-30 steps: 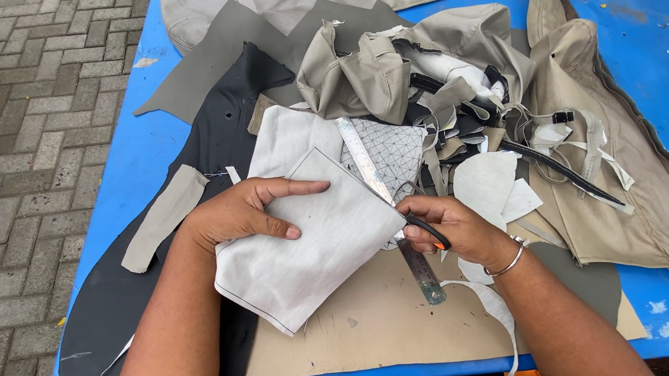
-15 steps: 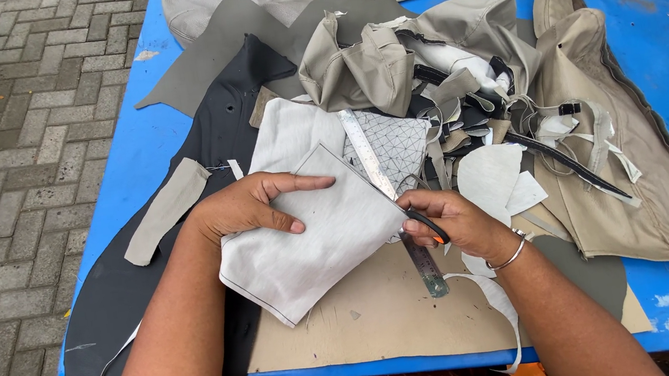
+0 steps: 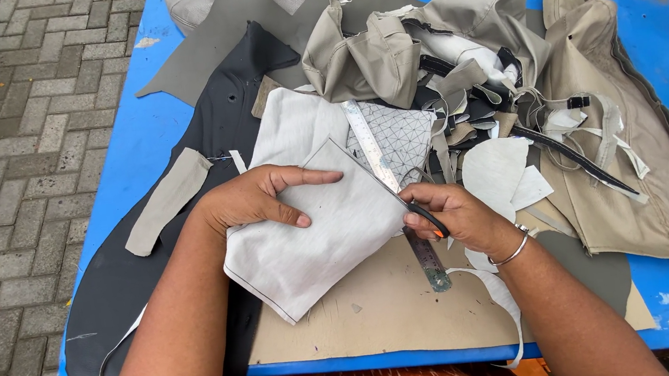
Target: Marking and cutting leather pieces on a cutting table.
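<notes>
The left hand [image 3: 255, 199] lies flat, its grip released, pressing the pale fabric piece [image 3: 314, 233] onto the blue desk [image 3: 134, 145]. The right hand [image 3: 457, 214] is clenched around what seems a black-handled cutter [image 3: 426, 217], beside the steel ruler [image 3: 389, 181].

Left hand [image 3: 255, 199] flat on pale fabric piece [image 3: 316, 241]; right hand [image 3: 457, 214] holds scissors [image 3: 423, 213] beside steel ruler [image 3: 392, 189].

Left hand [image 3: 255, 199] lies on the cloth [image 3: 314, 233] — ruler [image 3: 392, 185] at its right edge, scraps [image 3: 456, 71] behind, all on the surface [image 3: 134, 145].
</notes>
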